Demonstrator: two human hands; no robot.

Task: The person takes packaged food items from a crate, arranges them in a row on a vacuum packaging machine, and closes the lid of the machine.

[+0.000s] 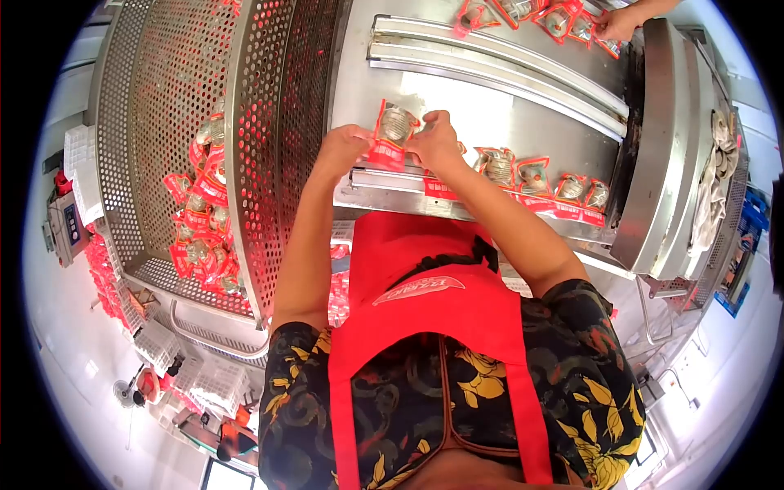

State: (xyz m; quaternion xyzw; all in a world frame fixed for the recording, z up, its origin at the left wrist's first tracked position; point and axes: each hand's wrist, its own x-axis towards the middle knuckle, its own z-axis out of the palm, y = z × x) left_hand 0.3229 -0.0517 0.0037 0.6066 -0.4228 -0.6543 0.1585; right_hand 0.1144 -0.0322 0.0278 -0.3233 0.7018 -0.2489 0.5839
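Observation:
A clear and red plastic food packet (396,131) is held up between my two hands, over the near edge of the steel worktop (359,98). My left hand (345,151) pinches the packet's left side, near its red lower part. On the other side, the fingers of my right hand (435,145) are closed on the packet's right edge. Something round, greyish-brown and ridged shows through the clear part. Several similar packets (535,175) lie in a row along the near metal bar to the right, partly behind my right forearm.
A perforated metal bin (163,98) with several red packets (204,237) in it stands at left. A long metal bar (498,69) crosses the worktop. At the far side another person's hand (618,24) touches more packets (559,18). A steel housing (653,147) borders the right end.

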